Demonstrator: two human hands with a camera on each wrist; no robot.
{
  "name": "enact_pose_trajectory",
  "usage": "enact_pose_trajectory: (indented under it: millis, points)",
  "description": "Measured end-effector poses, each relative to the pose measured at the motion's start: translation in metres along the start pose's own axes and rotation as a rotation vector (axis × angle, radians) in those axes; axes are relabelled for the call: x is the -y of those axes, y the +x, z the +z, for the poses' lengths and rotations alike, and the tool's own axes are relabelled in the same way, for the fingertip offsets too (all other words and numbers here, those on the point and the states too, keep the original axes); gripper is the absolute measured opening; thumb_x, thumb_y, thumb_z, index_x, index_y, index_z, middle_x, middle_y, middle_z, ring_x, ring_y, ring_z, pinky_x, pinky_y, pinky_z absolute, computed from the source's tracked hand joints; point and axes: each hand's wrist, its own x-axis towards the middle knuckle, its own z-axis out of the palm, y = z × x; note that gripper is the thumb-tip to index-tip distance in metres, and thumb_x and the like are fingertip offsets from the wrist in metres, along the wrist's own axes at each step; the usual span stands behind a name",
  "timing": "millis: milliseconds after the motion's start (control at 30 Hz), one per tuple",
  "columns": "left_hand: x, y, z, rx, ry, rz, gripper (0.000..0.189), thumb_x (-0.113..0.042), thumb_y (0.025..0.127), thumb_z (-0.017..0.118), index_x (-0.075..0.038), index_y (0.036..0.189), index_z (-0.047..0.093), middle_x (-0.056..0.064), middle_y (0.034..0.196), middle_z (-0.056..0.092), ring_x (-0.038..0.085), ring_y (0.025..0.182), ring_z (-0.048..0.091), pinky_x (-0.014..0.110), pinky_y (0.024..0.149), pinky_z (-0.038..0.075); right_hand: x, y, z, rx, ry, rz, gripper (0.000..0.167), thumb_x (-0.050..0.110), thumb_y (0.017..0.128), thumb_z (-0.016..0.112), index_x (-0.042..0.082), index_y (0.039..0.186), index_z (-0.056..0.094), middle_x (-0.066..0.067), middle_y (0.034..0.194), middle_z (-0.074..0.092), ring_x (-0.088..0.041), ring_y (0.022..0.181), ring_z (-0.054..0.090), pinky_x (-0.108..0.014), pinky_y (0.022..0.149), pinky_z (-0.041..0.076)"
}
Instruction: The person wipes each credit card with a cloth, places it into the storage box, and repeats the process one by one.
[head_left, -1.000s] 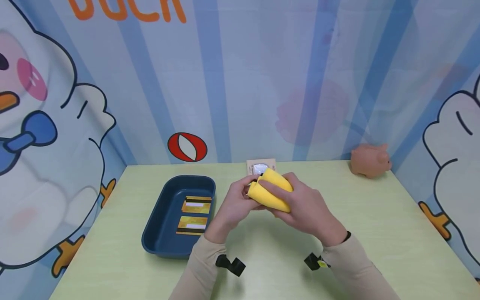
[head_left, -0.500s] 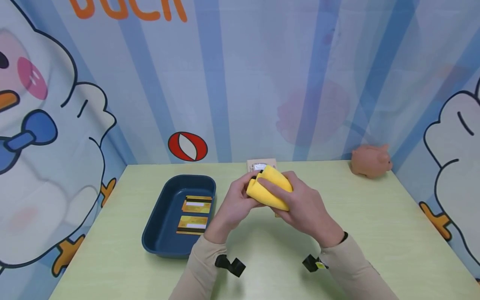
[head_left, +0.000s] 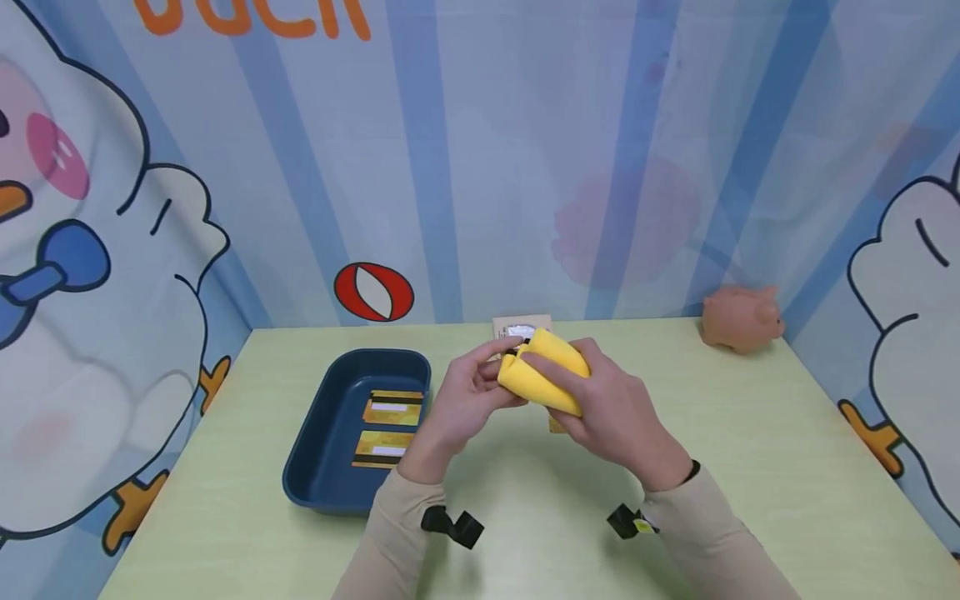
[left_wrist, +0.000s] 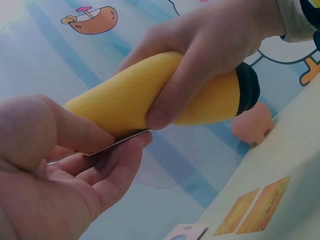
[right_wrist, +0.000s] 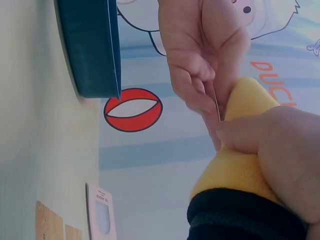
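My right hand (head_left: 615,408) grips a soft yellow plush thing (head_left: 543,375) over the middle of the table. Its fabric is folded, and a black end (left_wrist: 247,89) shows in the left wrist view. My left hand (head_left: 471,396) is at the plush's left side, pinching a thin card (left_wrist: 120,143) between thumb and fingers. Seen nearly edge-on, the card lies right along the plush's underside in the left wrist view. In the right wrist view the card's edge (right_wrist: 217,102) shows between the left thumb and fingers, beside the right thumb.
A dark blue tray (head_left: 300,467) with gold cards (head_left: 393,408) stands left of the hands. A pale flat box (head_left: 510,327) lies at the back, a pink toy pig (head_left: 741,319) at the back right. More gold cards (left_wrist: 265,207) lie on the table beneath the hands.
My left hand has shifted slightly left, and its fingers have spread. The plush has moved a little right in my right hand, and part of a gold card now shows below that hand.
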Motion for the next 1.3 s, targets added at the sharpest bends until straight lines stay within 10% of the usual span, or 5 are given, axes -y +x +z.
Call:
enact_pose_trajectory:
  millis: [1300]
  points:
    - [-0.008, -0.003, -0.020, -0.164, -0.109, -0.044, 0.061, 0.011, 0.100, 0.058, -0.012, 0.156, 0.050, 0.022, 0.136, 0.068, 0.032, 0.110, 0.073, 0.033, 0.087, 0.063, -0.024, -0.004, -0.012, 0.006, -0.047, 0.074, 0.062, 0.021, 0.090, 0.083, 0.033, 0.147, 0.061, -0.020, 0.120, 0.058, -0.029, 0.084, 0.062, -0.044, 0.054, 0.057]
